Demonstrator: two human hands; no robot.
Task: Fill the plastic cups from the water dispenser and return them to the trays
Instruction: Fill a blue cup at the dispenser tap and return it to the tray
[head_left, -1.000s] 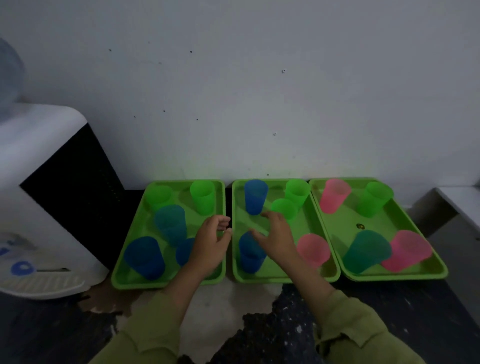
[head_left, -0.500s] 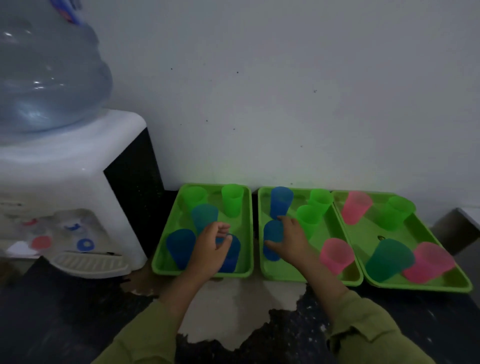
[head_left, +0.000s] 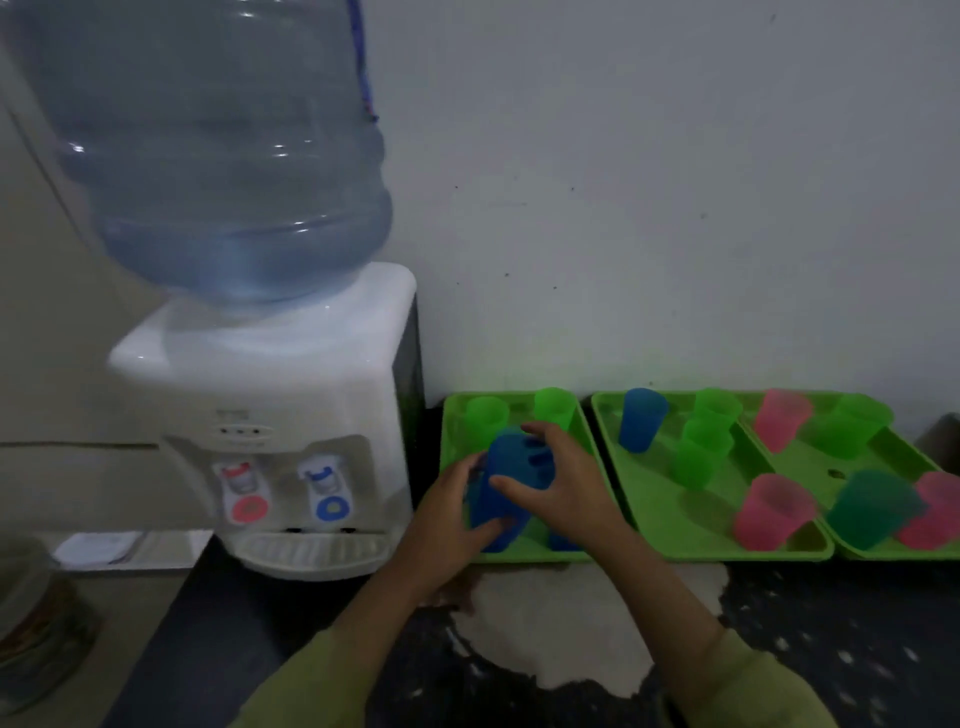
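Here, blue cup (head_left: 519, 462), translucent, tilted

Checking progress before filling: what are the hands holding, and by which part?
The right hand grips the upper blue cup round its side; the left hand grips the lower blue cup round its side.

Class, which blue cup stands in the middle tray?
The blue cup at the middle tray's back-left corner; the others are at the left tray.
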